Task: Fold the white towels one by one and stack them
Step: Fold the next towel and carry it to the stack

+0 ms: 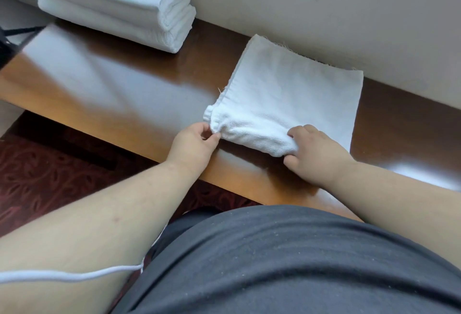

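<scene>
A white towel (287, 94) is laid flat on the polished wooden table (112, 84), its far frayed edge lying against the cream wall (324, 14). The near edge is lifted and rolled over into a soft fold. The near-left corner of that fold is pinched between thumb and fingertips of the left hand (192, 144). The near-right part of the fold is gripped by the right hand (316, 154), fingers curled over the cloth, thumb beneath it. Both forearms are extended over the table's front edge.

A stack of folded white towels (117, 1) is seen at the far left of the table, against the wall, well apart from the towel being worked. Its folded edges are turned toward the right.

A dark grey shirt (287, 263) fills the lower view. A white cord (74, 275) is draped across the left forearm. Dark red patterned carpet (37, 169) is visible below the table.
</scene>
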A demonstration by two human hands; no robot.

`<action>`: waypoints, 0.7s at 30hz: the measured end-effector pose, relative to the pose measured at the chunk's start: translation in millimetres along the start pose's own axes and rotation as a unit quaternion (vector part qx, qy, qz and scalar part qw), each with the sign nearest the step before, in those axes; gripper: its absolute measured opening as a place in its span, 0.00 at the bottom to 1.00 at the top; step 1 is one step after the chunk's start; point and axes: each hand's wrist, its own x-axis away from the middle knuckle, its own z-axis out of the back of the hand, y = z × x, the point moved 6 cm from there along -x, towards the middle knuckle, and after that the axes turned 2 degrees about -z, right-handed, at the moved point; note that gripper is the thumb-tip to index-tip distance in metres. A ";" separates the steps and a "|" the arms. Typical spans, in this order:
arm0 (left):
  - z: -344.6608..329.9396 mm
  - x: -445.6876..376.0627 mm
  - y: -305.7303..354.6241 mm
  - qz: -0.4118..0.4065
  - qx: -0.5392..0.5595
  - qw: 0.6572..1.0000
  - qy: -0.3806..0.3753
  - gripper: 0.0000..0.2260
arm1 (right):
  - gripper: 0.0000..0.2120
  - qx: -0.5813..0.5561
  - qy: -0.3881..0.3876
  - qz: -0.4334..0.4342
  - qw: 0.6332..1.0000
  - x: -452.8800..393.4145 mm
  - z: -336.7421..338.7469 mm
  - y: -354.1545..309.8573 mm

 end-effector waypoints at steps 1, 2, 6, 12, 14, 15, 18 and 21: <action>0.2 -1.2 1.5 0.008 0.009 1.000 0.011 0.03 | 0.24 0.000 0.006 0.000 1.000 -0.1 2.6 -0.8; 0.4 -2.2 3.4 0.014 0.013 1.000 0.022 0.04 | 0.24 0.001 0.012 -0.001 1.000 -0.6 5.7 -1.6; -2.7 -4.0 13.4 0.022 0.035 0.998 0.036 0.06 | 0.28 0.078 0.033 0.024 0.996 -3.3 14.7 -15.2; -6.3 -3.9 26.3 0.004 0.040 0.998 0.041 0.03 | 0.23 0.180 -0.006 0.110 0.977 -9.7 0.5 -55.0; -7.6 -3.9 27.6 -0.001 0.051 0.998 0.044 0.06 | 0.19 0.127 -0.004 0.105 0.986 -11.3 3.5 -53.6; -8.5 -5.0 26.6 0.001 0.062 0.997 0.043 0.09 | 0.20 0.103 0.005 0.103 0.989 -11.2 6.5 -51.6; -7.9 -9.2 16.8 0.029 0.056 0.997 0.044 0.09 | 0.24 0.066 0.060 0.100 0.991 -10.4 17.5 -42.5; 4.4 -17.4 5.2 0.069 0.058 0.993 0.082 0.09 | 0.28 0.040 0.085 0.091 0.991 -9.0 23.8 -32.9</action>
